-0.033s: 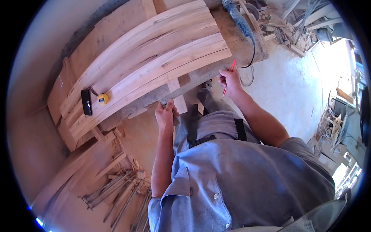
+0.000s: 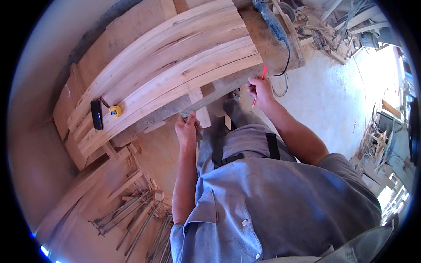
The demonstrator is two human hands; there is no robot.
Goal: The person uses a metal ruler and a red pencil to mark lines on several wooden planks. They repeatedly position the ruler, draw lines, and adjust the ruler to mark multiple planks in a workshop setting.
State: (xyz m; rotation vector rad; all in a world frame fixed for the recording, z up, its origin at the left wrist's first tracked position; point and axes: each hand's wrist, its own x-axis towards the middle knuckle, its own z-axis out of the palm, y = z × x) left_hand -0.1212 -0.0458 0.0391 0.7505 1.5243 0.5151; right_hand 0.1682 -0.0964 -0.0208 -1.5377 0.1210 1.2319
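My left hand is closed on the near end of a carpenter's square. Its long metal blade with graduations slants up to the right, just off the front edge of the wooden boards. The fingers of my right hand are closed round a red pencil, its sharpened end pointing down. They are at the far end of the blade, but whether they also grip it I cannot tell. On the left part of the boards lie a dark phone and a yellow tape measure.
A blue corded power tool rests on the bench beyond the boards' right end. Offcuts are heaped at the far right. Several metal bars lie at the lower left. A cable loops down by the floor.
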